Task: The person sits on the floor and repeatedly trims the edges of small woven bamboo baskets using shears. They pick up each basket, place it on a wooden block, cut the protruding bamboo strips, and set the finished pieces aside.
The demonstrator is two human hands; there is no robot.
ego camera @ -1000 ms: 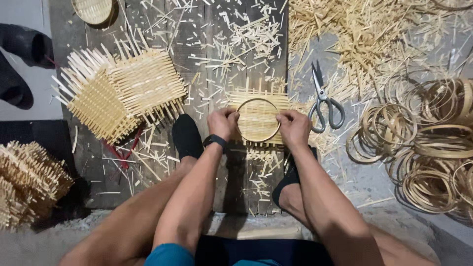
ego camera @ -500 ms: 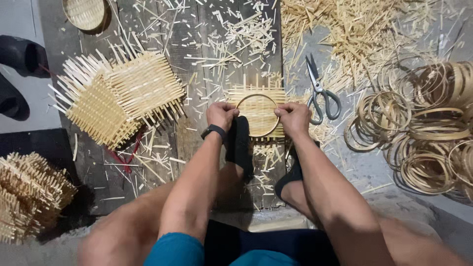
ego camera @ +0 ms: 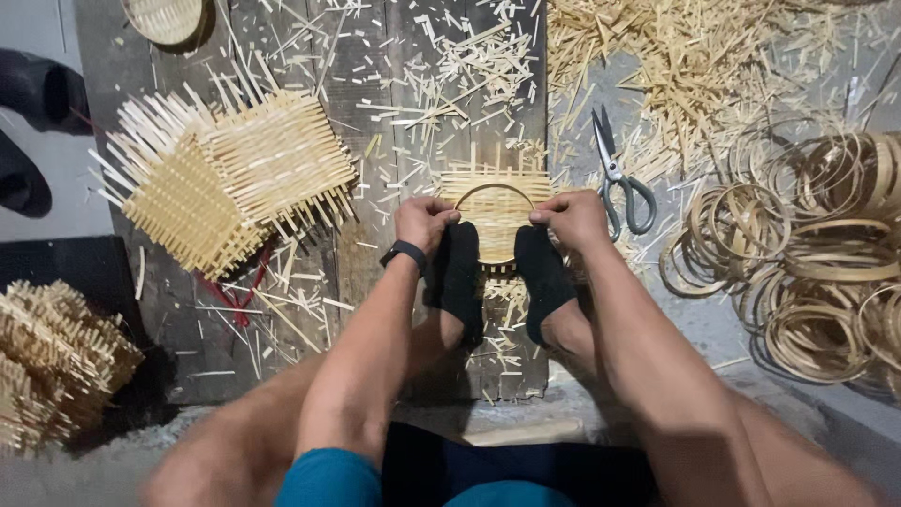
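Mat (ego camera: 495, 202), a small square of woven bamboo strips, lies flat on the plank board (ego camera: 375, 282) at the middle of the view, with a thin bamboo ring (ego camera: 495, 188) resting on top of it. At far left, dark shoes (ego camera: 33, 94) sit on the pale floor, and a heap of woven pieces (ego camera: 52, 361) sits below them. On the board's left part lies a stack of larger mats (ego camera: 225, 174) with loose strip ends sticking out all round; a small round basket (ego camera: 164, 17) shows at the top edge. Red strips (ego camera: 235, 296) poke out just below the stack. Left hand (ego camera: 424, 222), with a black wristband (ego camera: 405, 252), has its fingers curled tight on the ring's left edge and the mat under it. Two feet in black socks (ego camera: 460, 277) press on the mat's near edge, between the hands. Right hand (ego camera: 572, 218) grips the ring's right edge in the same way, fingers folded over it. Scissors (ego camera: 619, 178) lie just beside the right hand, blades pointing away from the person. Short offcuts (ego camera: 694, 66) are strewn across the top, thickest at upper right. At far right, a pile of bamboo hoops (ego camera: 807, 253) lies on the floor, well apart from the mat.
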